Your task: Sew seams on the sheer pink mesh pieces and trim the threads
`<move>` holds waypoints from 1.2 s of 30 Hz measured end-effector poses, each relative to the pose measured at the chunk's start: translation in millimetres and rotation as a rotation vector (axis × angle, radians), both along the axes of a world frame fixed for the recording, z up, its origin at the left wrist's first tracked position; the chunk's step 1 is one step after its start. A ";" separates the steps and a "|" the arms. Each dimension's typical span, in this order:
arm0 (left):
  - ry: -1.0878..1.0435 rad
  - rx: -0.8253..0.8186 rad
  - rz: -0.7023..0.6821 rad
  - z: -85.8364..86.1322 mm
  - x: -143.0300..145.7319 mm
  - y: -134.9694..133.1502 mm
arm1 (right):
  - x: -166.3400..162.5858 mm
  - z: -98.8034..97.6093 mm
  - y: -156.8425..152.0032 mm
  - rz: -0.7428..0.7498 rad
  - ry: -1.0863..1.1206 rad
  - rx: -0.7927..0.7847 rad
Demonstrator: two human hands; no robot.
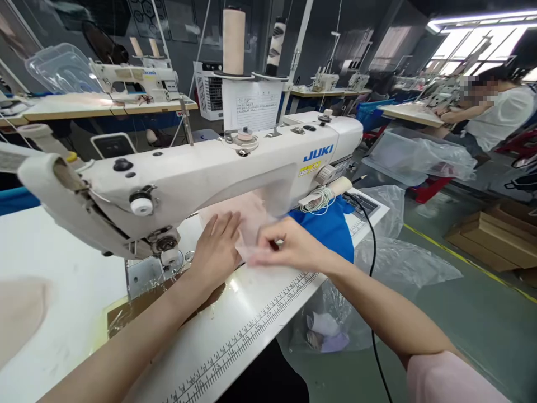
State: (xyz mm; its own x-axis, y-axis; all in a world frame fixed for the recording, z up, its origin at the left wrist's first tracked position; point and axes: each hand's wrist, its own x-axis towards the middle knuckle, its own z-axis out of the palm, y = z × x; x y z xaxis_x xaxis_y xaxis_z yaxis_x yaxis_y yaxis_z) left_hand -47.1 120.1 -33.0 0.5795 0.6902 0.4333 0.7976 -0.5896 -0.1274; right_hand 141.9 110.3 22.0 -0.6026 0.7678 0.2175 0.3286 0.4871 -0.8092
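Observation:
A white JUKI sewing machine (218, 168) stands across the white table (71, 291). Under its arm lies a pale pink piece of fabric (247, 215). My left hand (216, 249) lies flat on the table beside the needle area, fingers stretched out and resting on the pink fabric's left part. My right hand (289, 246) is closed in a pinch on the fabric's thin, sheer edge. A blue cloth (329, 226) lies just behind my right hand. A printed ruler (260, 319) runs along the table's front edge.
A clear plastic bag (335, 324) with fabric scraps hangs off the table's right side. A black cable (371, 252) drops to the floor. Another person (490, 112) sits at a far table on the right. Cardboard boxes (490, 238) lie on the floor.

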 end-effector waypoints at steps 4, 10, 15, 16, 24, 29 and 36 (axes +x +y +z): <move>-0.055 -0.061 -0.022 7.4 -14.0 -22.0 | -22.5 2.9 -33.3 0.178 0.125 -0.287; -0.711 -0.630 0.133 24.4 -60.2 -108.0 | -73.7 -24.7 -41.3 -0.045 0.435 -0.444; -0.778 -0.682 0.245 25.9 -70.8 -149.4 | -114.0 -32.8 -46.8 0.011 0.413 -0.601; -0.814 -0.709 0.274 26.7 -73.1 -151.4 | -118.6 -33.0 -47.1 0.040 0.393 -0.635; -1.261 -1.373 0.224 38.2 -137.0 -146.5 | -116.8 -31.2 -26.9 0.472 0.144 -1.034; -1.062 -1.354 0.229 42.8 -141.8 -131.7 | -124.8 -28.0 -21.9 0.531 0.038 -0.981; -0.956 -1.091 0.286 29.2 -127.0 -113.7 | -126.8 -22.5 -2.3 0.532 -0.095 -0.665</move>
